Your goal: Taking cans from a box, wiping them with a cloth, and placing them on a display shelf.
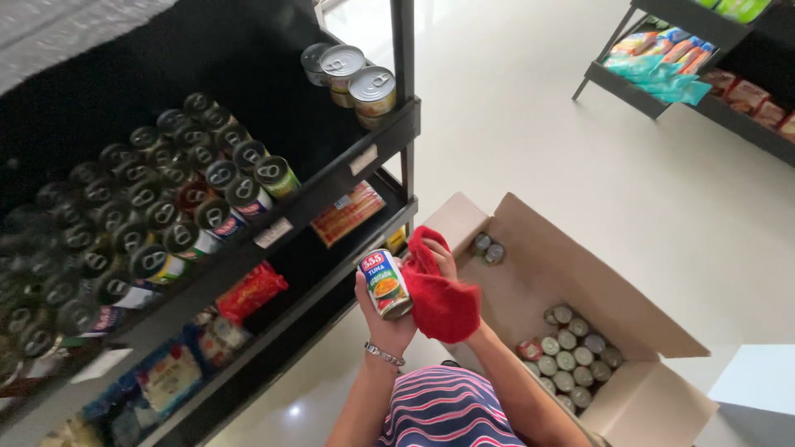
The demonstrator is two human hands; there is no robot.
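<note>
- The small can [385, 284] with the colourful label sits upright in your left hand [383, 319], fingers wrapped round its lower half, held in the air between the black shelf unit [331, 178] and the open cardboard box [580, 290].
- Your right hand [439, 265] is clenched on a red cloth [439, 302], bunched just beside the can and touching its right side.
- By the look of it, you are wiping this one can; turning it in your left hand would bring the cloth to its far side.
- One can in hand, one cloth.
- In the box: a cluster of cans [570, 352] on the box floor, roughly twenty lids showing, though the near flap hides some, and two more cans [488, 247] apart in the far corner.
- On the shelf unit's top level, three cans [352, 70] stand at the right end.
- The level below carries a dense block of dark cans [149, 207], too many and too shadowed to count.
- Lower shelves hold red packets [251, 291] and other packaged goods.
- A second rack [704, 58] stands well apart across the floor.
</note>
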